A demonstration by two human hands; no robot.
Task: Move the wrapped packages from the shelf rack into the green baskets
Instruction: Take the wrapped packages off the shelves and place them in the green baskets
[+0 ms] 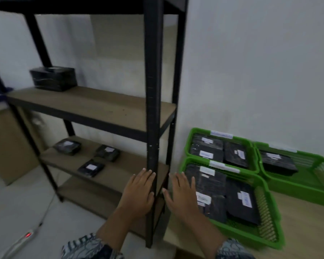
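Both hands are open, with the fingers straight, and they hold nothing. The left hand (138, 191) is at about 6 o'clock in the view, right by the front post of the black shelf rack (153, 109). The right hand (181, 193) is just on the other side of the post, and its fingers reach over the left edge of the near green basket (267, 217).

Four black wrapped packages are on the rack. A big package (53, 78) sits on the upper board at about 10 o'clock. Three small packages lie on the lower board at about 8 o'clock: one at the back left (67, 146), one at the back right (108, 152) and one in front (91, 168).

The three baskets sit on a wooden table (307, 221) at about 4 o'clock. The near basket is full of black packages (243, 202) with white labels. The back basket (200, 130), at 12 o'clock from the near one, also holds some packages (234, 155). The right basket (307, 187) holds one package (278, 162).

A white power strip (26, 235) with a red light lies on the floor at about 7 o'clock.
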